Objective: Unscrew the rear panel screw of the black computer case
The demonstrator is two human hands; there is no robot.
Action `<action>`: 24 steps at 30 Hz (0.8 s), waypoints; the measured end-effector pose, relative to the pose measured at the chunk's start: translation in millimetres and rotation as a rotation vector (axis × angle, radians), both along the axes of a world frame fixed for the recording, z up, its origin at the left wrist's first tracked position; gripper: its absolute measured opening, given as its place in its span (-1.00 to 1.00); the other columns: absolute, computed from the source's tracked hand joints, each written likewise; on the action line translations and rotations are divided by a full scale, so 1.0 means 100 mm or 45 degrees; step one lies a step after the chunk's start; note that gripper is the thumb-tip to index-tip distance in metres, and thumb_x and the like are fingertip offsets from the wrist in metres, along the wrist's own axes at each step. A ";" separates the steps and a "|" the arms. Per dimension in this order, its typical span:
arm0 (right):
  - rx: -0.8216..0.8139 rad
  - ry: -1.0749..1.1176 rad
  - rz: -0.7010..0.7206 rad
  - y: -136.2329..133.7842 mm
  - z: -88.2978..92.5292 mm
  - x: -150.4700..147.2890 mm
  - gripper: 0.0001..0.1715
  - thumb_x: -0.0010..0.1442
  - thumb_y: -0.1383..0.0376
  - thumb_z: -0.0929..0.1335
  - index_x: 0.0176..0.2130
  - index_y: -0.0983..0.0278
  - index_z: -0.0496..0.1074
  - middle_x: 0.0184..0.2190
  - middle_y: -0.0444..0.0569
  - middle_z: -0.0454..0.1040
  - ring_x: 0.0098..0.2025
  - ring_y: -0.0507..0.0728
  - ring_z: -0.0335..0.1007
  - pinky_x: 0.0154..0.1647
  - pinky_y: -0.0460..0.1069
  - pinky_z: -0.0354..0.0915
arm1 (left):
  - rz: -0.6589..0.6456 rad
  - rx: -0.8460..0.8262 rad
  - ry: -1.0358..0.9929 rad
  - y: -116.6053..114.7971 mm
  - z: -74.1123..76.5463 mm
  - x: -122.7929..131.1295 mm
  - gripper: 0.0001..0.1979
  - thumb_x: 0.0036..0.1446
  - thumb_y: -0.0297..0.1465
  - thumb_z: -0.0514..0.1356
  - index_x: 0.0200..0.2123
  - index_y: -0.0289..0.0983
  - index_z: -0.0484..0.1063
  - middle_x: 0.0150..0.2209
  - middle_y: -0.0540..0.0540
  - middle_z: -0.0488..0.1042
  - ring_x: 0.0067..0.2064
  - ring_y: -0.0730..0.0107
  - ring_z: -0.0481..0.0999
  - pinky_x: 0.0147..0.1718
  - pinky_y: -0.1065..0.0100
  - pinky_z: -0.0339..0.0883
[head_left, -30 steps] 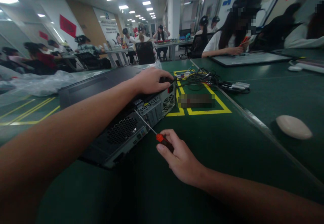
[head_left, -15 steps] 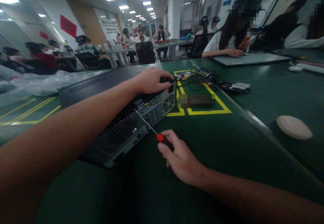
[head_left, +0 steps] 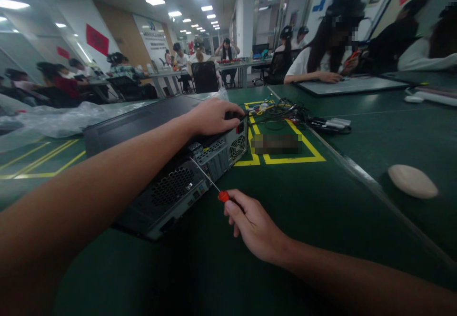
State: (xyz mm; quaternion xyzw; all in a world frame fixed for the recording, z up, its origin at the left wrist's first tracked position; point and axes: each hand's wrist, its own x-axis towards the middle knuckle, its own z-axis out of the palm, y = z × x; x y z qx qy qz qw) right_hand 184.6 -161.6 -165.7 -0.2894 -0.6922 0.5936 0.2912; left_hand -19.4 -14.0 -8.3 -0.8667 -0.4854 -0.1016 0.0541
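Observation:
A black desktop computer case (head_left: 150, 121) lies flat on the green table (head_left: 303, 202), its metal rear panel with fan grilles facing me. My left hand (head_left: 214, 116) rests on the case's top rear edge, fingers curled over it. My right hand (head_left: 253, 225) is closed round a screwdriver (head_left: 223, 195) with a red and black handle. Its thin shaft angles up and left, and the tip touches the rear panel near the upper edge.
A tangle of cables (head_left: 285, 111) lies inside a yellow-taped rectangle behind the case. A white oval object (head_left: 412, 181) sits at right. Clear plastic wrap (head_left: 53, 118) lies at left. People work at a flat panel (head_left: 353, 85) across the table and at far tables.
My right hand's fingers have shifted slightly on the screwdriver handle, covering more of it. The left hand and case have stayed put.

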 end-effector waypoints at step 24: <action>-0.015 0.045 -0.054 0.00 -0.07 -0.02 -0.84 0.55 0.19 0.34 0.02 0.23 0.38 -0.37 -0.23 0.35 -0.49 0.00 0.39 -0.49 -0.09 0.38 | 0.053 -0.049 0.030 0.01 0.00 0.01 -0.38 0.37 -0.07 0.13 0.35 -0.19 0.61 -0.06 -0.26 0.70 -0.09 0.06 0.61 0.03 0.06 0.39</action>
